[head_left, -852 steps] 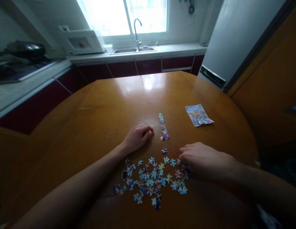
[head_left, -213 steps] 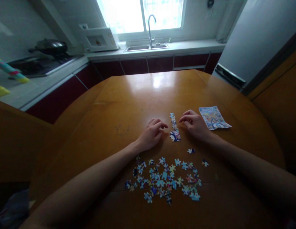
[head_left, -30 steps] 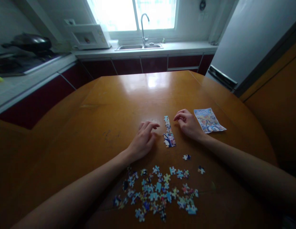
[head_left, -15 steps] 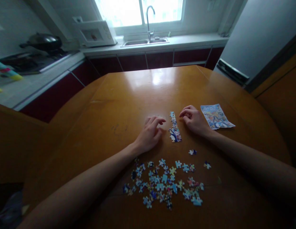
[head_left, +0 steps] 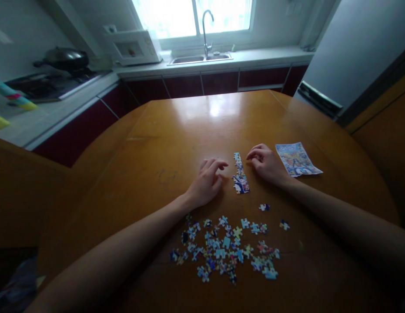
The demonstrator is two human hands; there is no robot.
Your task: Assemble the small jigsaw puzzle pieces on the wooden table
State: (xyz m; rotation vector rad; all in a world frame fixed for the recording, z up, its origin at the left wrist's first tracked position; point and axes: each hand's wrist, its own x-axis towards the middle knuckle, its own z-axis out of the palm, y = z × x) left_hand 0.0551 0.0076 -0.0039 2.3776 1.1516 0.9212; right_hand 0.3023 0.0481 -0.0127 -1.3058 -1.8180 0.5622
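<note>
A narrow joined strip of jigsaw puzzle (head_left: 240, 176) lies lengthwise on the table between my two hands. My left hand (head_left: 207, 182) rests just left of it, thumb and forefinger apart, holding nothing. On the strip's other side is my right hand (head_left: 266, 164), its fingers loosely bent and nothing visible in them. Neither hand touches the strip. Closer to me, many loose puzzle pieces (head_left: 226, 242) are scattered in a heap. Two small bits sit apart on the right: a white and dark-blue piece (head_left: 264, 207) and another loose piece (head_left: 284, 224).
A creased picture sheet (head_left: 297, 159) lies right of my right hand on the wooden table (head_left: 176, 134). Beyond the table are a sink (head_left: 187, 59) with a tap, a microwave (head_left: 135, 48), a stove with a dark pan (head_left: 65, 58), and a fridge (head_left: 349, 52).
The whole view has shifted slightly. My hands, the strip and the loose pieces keep their places.
</note>
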